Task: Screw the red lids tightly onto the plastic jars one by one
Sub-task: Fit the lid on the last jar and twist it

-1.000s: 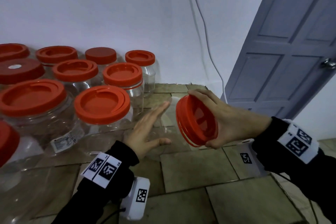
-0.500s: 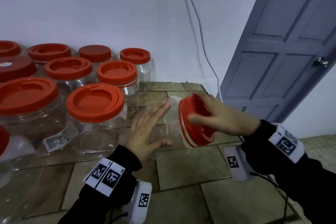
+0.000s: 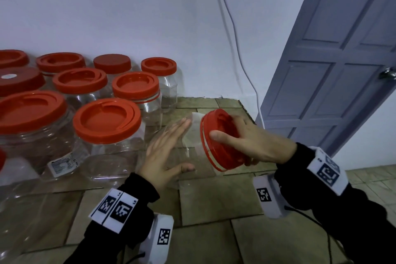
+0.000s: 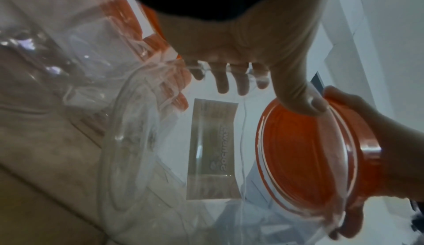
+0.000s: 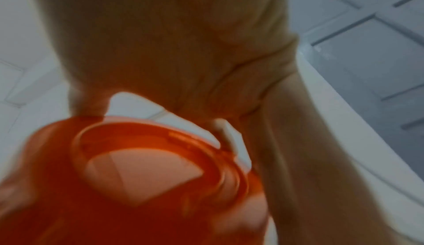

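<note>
Right hand (image 3: 255, 143) clamps round red plastic lid (image 3: 222, 139) on tilted clear plastic jar's (image 3: 192, 148) mouth for twisting, w/ left hand (image 3: 165, 154) flat, fingers straight, bracing its side (stops it spinning).

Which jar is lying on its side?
The clear jar between both hands, its lid facing right under the right hand. The other jars stand upright.

White wall (image 3: 128, 6) rising ahead of me; thin white cable (image 3: 233, 34) hanging down it; grey-blue panelled door (image 3: 334, 66) standing right; brownish tiled floor (image 3: 214, 199) stretching below.
</note>
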Tool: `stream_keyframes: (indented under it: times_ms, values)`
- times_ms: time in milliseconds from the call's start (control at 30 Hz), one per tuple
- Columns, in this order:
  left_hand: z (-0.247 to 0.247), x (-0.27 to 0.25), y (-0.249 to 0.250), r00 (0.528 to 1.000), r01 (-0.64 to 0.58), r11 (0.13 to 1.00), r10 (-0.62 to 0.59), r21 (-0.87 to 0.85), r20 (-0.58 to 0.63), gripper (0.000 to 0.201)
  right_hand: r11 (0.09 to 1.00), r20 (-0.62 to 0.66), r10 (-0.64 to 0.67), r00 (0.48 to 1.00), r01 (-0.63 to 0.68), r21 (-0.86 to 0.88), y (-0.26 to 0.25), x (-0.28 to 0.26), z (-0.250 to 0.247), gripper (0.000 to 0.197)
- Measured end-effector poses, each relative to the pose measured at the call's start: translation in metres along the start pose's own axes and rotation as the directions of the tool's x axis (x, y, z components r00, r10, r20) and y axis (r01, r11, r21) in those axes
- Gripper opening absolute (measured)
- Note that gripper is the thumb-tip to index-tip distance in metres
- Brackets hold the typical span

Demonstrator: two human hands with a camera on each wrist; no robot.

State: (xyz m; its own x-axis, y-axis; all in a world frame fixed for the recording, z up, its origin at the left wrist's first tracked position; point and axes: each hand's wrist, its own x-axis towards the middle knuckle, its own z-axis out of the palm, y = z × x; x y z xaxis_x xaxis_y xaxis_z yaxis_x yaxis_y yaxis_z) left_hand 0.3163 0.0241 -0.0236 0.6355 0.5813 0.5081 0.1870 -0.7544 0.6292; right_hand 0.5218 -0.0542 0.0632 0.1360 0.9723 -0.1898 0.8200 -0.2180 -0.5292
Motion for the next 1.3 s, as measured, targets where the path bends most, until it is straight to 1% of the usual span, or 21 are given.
stream_keyframes:
  times_ms: [67, 100, 133, 200, 233, 267, 333, 367, 433, 533, 600, 633, 667, 733, 767, 800, 867, 933, 1033, 1167, 1300]
  values:
    - [-0.001, 0.001, 0.0, 1.0, 0.008, 1.0, -0.008, -0.006, 0.006, 0.08, 0.994, 0.091, -0.039, 0.995, 0.048, -0.1, 0.006, 0.003, -0.008, 0.107]
    - [-0.002, 0.001, 0.0, 1.0, 0.01, 1.0, -0.01, -0.009, 0.009, 0.08, 0.986, 0.131, -0.107, 0.986, 0.122, -0.114, 0.007, 0.004, -0.012, 0.11]
    - [-0.003, 0.0, -0.001, 1.0, 0.011, 1.0, -0.011, -0.014, 0.006, 0.08, 0.97, 0.143, -0.2, 0.969, 0.216, -0.108, 0.008, 0.004, -0.014, 0.115]
    - [-0.003, 0.0, -0.002, 1.0, 0.014, 1.0, -0.014, -0.014, -0.003, 0.08, 0.938, 0.072, -0.322, 0.944, 0.329, -0.11, 0.008, 0.006, -0.01, 0.116]
    - [-0.003, 0.0, -0.002, 1.0, 0.016, 1.0, -0.016, -0.007, -0.005, 0.08, 0.943, 0.005, -0.318, 0.948, 0.317, -0.103, 0.008, 0.007, -0.005, 0.113]
    - [-0.002, -0.001, -0.002, 1.0, 0.019, 1.0, -0.019, 0.004, -0.008, 0.08, 0.963, -0.063, -0.263, 0.963, 0.259, -0.075, 0.005, 0.006, 0.0, 0.108]
    - [0.001, -0.003, -0.001, 0.999, 0.031, 0.999, -0.03, 0.037, -0.027, 0.08, 0.997, -0.164, -0.078, 0.983, 0.079, 0.0, -0.004, 0.005, 0.011, 0.103]
    - [0.003, -0.003, 0.001, 0.999, 0.04, 0.998, -0.038, 0.057, -0.039, 0.08, 1.0, -0.202, -0.007, 0.979, 0.012, 0.023, -0.006, 0.005, 0.017, 0.102]
    - [0.007, -0.005, 0.004, 0.997, 0.063, 0.994, -0.058, 0.088, -0.058, 0.08, 0.999, -0.242, 0.041, 0.969, -0.033, 0.04, -0.008, 0.005, 0.022, 0.104]
    - [0.009, -0.008, 0.007, 0.993, 0.094, 0.989, -0.086, 0.11, -0.077, 0.079, 0.995, -0.16, 0.019, 0.987, -0.003, 0.1, 0.0, 0.007, 0.018, 0.103]
    - [0.01, -0.01, 0.005, 0.989, 0.114, 0.989, -0.103, 0.099, -0.104, 0.081, 0.98, -0.101, -0.043, 0.994, 0.062, 0.192, 0.009, 0.006, 0.017, 0.109]
    - [0.01, -0.011, 0.004, 0.985, 0.128, 0.989, -0.118, 0.075, -0.125, 0.082, 0.954, -0.083, -0.079, 0.993, 0.099, 0.282, 0.012, 0.004, 0.018, 0.112]
    - [0.01, -0.013, 0.003, 0.979, 0.142, 0.989, -0.134, 0.041, -0.152, 0.083, 0.913, -0.073, -0.121, 0.99, 0.14, 0.383, 0.016, 0.002, 0.02, 0.109]
    - [0.012, -0.017, 0.006, 0.966, 0.153, 0.988, -0.155, -0.028, -0.209, 0.083, 0.82, -0.085, -0.204, 0.975, 0.218, 0.529, 0.023, -0.003, 0.029, 0.082]
    - [0.013, -0.019, 0.008, 0.958, 0.152, 0.987, -0.16, -0.052, -0.236, 0.083, 0.788, -0.089, -0.226, 0.97, 0.236, 0.568, 0.027, -0.005, 0.034, 0.081]
    - [0.015, -0.021, 0.012, 0.951, 0.151, 0.986, -0.164, -0.069, -0.26, 0.082, 0.763, -0.101, -0.236, 0.966, 0.249, 0.596, 0.032, -0.007, 0.039, 0.091]
    - [0.019, -0.028, 0.019, 0.938, 0.158, 0.982, -0.182, -0.102, -0.294, 0.083, 0.728, -0.125, -0.251, 0.96, 0.272, 0.629, 0.039, -0.011, 0.047, 0.112]
    - [0.022, -0.036, 0.024, 0.931, 0.167, 0.972, -0.21, -0.165, -0.297, 0.085, 0.688, -0.164, -0.265, 0.95, 0.306, 0.658, 0.04, -0.017, 0.053, 0.118]
    - [0.021, -0.052, 0.029, 0.923, 0.215, 0.939, -0.285, -0.27, -0.257, 0.088, 0.647, -0.201, -0.257, 0.945, 0.323, 0.69, 0.035, -0.033, 0.064, 0.116]
    - [0.006, -0.075, 0.031, 0.919, 0.255, 0.915, -0.33, -0.312, -0.217, 0.092, 0.691, -0.253, -0.269, 0.929, 0.37, 0.621, 0.017, -0.05, 0.082, 0.096]
    - [-0.028, -0.117, 0.029, 0.93, 0.24, 0.915, -0.312, -0.324, -0.193, 0.095, 0.713, -0.279, -0.296, 0.914, 0.406, 0.572, -0.013, -0.068, 0.112, 0.103]
